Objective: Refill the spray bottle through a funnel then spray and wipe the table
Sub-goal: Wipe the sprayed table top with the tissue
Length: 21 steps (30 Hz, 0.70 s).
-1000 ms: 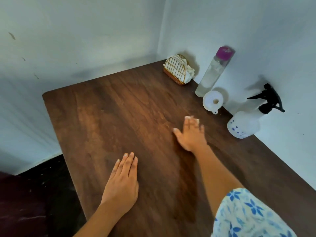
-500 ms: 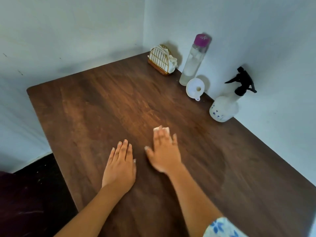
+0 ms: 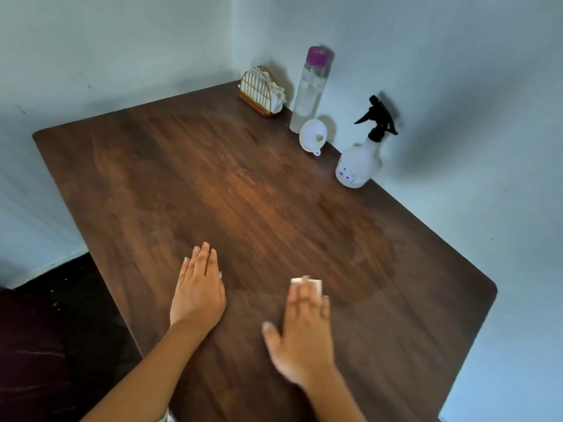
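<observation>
**Wiping under way, refill and spraying judged done**

Head view: The right hand (image 3: 301,339) is pressing a small white wipe (image 3: 307,283) flat against the desk (image 3: 146,184) near its front edge. Its grip is apart, with the fingers lying straight over the wipe, not curled round it, and the hand is blurring as if sliding. The left hand (image 3: 198,287) is resting palm-down just beside it, grip likewise apart and holding nothing, seemingly bracing.

The spray bottle (image 3: 359,159) is standing upright at the far right edge against the wall, with its black trigger head in place. The funnel (image 3: 312,136) is sitting apart from it on the desk, between the sprayer and a capped clear bottle (image 3: 309,89). A wire napkin holder (image 3: 260,92) is standing in the corner.

A darker damp patch (image 3: 350,239) is showing ahead of the right hand. With the funnel out and the sprayer closed and set aside, filling and spraying are looking finished. What is left appears to be wiping: the damp area and the far half of the desk are probably awaiting passes.
</observation>
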Motion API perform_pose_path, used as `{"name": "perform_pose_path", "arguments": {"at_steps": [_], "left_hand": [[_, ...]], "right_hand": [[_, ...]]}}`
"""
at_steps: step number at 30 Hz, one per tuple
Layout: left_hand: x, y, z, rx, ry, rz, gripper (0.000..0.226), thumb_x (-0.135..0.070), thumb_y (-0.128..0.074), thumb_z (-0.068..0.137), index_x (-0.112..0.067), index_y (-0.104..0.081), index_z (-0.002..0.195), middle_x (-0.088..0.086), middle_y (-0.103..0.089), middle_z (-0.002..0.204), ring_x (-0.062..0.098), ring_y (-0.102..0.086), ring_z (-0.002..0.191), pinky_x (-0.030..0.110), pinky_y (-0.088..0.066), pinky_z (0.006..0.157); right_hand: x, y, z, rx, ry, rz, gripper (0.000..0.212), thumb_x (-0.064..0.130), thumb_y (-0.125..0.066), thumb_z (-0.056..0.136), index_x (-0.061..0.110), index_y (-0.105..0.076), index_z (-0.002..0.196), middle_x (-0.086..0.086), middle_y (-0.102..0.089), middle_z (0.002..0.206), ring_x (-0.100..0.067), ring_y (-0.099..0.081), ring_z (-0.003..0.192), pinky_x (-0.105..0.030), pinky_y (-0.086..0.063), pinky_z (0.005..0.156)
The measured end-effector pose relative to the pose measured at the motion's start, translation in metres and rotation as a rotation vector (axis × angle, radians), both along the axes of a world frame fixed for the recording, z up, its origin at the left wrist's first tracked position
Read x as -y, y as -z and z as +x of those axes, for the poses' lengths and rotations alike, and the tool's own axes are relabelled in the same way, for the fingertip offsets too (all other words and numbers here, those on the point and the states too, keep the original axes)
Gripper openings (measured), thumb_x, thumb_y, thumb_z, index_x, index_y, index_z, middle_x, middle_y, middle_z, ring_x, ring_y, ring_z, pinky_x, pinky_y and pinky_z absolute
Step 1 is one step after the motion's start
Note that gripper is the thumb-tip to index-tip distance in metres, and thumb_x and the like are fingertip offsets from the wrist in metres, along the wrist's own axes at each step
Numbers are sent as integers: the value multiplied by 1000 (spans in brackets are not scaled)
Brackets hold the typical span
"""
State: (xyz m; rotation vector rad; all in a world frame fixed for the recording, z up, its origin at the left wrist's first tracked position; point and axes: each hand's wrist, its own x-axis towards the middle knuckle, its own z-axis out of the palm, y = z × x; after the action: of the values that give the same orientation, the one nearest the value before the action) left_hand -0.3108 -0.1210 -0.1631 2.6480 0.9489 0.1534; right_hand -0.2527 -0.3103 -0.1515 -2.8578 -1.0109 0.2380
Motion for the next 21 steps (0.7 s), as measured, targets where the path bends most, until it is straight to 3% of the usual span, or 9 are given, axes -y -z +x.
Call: {"name": "perform_pose_path", "arguments": {"at_steps": [3, 6, 11, 15, 17, 20, 21], "left_hand": [[13, -4, -14, 101, -76, -95, 50, -11, -32, 93, 3, -29, 141, 15, -22, 153, 25, -14, 144, 36, -7, 118], [19, -7, -32, 156, -159, -138, 51, -3, -38, 91, 2, -29, 141, 15, -21, 154, 24, -13, 144, 35, -5, 119], [37, -8, -52, 42, -13, -63, 52, -13, -33, 96, -3, -18, 146, 10, -11, 157, 23, -6, 145, 31, 0, 117], [46, -12, -53, 9, -60, -27, 52, -15, -28, 98, -4, -15, 147, 9, -8, 157, 22, -4, 145, 32, -1, 119], [50, -14, -52, -1, -93, -19, 51, -14, -26, 98, -5, -14, 147, 9, -9, 157, 22, -4, 145, 32, -1, 118], [54, -14, -49, -8, -116, -23, 51, -11, -27, 97, -3, -16, 146, 11, -10, 157, 23, -5, 145, 34, -2, 119], [56, -15, -48, -10, -117, -21, 51, -11, -28, 97, -2, -16, 146, 11, -10, 157, 23, -5, 145, 34, -2, 119]], "right_hand": [[-55, -10, -43, -147, -372, 22, 83, 49, -39, 85, 7, -4, 148, -13, -3, 158, -24, 13, 144, -45, 12, 115], [-76, -11, -7, -86, -468, 1, 75, 44, -36, 90, 11, -3, 149, -9, 1, 159, -21, 10, 145, -52, 2, 116], [3, -4, 98, -48, 15, -138, 73, 51, -22, 95, 11, 7, 148, -9, 10, 158, -25, 11, 145, -50, 4, 116], [89, -6, 89, -51, 245, -179, 77, 53, -22, 94, 7, 10, 147, -14, 7, 158, -29, 9, 145, -50, -1, 117], [94, -3, 46, -54, 206, -160, 81, 55, -19, 90, 1, 5, 146, -20, 1, 157, -33, 4, 145, -49, -4, 117], [62, 1, -23, -18, -63, -72, 88, 59, -34, 79, -2, -27, 143, -23, -31, 149, -40, -25, 139, -49, -18, 114], [48, 3, -40, -6, -169, -53, 87, 59, -36, 79, -1, -30, 142, -21, -31, 149, -38, -24, 140, -49, -17, 115]]}}
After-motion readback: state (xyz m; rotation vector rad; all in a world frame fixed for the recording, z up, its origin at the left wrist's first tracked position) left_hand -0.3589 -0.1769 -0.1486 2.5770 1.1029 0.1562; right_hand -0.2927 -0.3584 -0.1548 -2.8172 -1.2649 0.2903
